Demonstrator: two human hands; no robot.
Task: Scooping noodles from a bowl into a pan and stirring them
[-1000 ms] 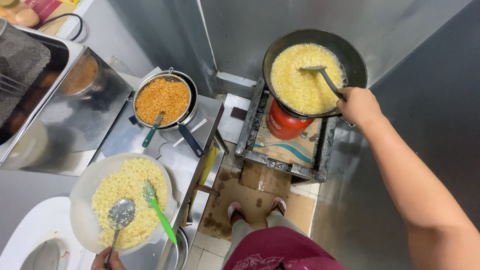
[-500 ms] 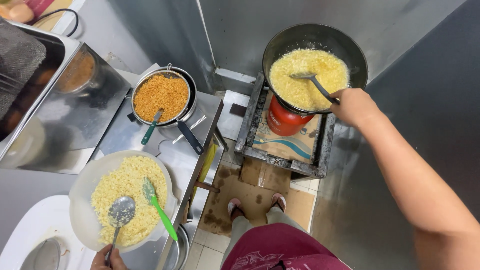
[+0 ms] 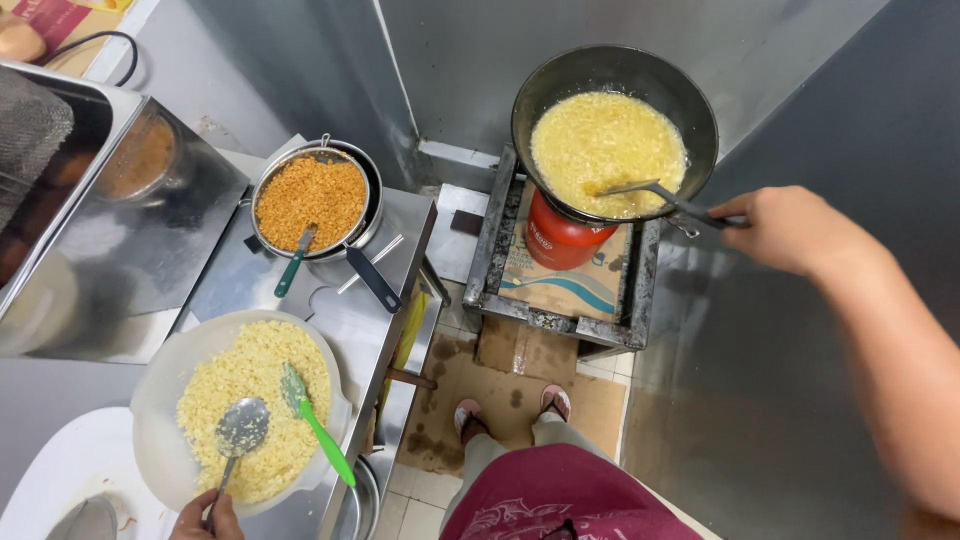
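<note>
My right hand (image 3: 790, 228) grips the dark handle of a metal skimmer (image 3: 655, 194) whose head rests in the bubbling yellow food of a black wok (image 3: 612, 130) on a low burner stand (image 3: 560, 265). At the bottom left, my left hand (image 3: 205, 517) holds the handle of a perforated metal spoon (image 3: 240, 430) that lies on pale yellow crumbs in a large white bowl (image 3: 160, 375). A green spatula (image 3: 315, 420) also rests in that bowl.
A strainer of orange fried crumbs (image 3: 310, 200) sits in a pan on the steel counter (image 3: 330, 305), a green-handled tool in it. A red gas cylinder (image 3: 560, 235) stands under the wok. A steel tray (image 3: 100, 230) is at left. My feet (image 3: 510, 405) are on brown cardboard.
My right hand has pulled back to the right, drawing the skimmer toward the wok's near-right rim. The left hand and its spoon have stayed put.
</note>
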